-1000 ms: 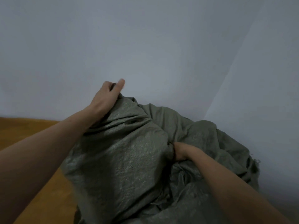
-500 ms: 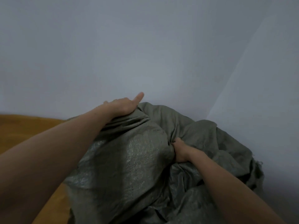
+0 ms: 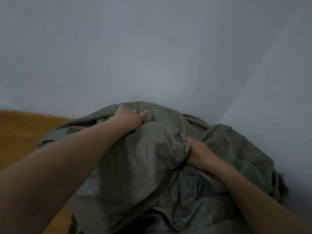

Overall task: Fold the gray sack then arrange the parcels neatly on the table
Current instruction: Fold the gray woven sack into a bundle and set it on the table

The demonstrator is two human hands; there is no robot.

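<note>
The gray woven sack (image 3: 135,166) lies crumpled in a big heap on the wooden table (image 3: 20,132), in the corner of the room. My left hand (image 3: 130,119) grips a fold of the sack near its far top, index finger pointing forward. My right hand (image 3: 197,154) clutches a bunched fold at the middle right of the heap, its fingers buried in the cloth. No parcels are in view; the sack covers whatever lies under it.
Two pale walls meet in a corner (image 3: 217,122) right behind the sack. The bare wooden table surface shows only to the left of the heap. A frayed sack edge (image 3: 280,183) hangs at the right.
My left hand has come down from a raised position, bringing its fold of the sack forward and low onto the heap. My right hand has kept its grip on the bunched cloth.
</note>
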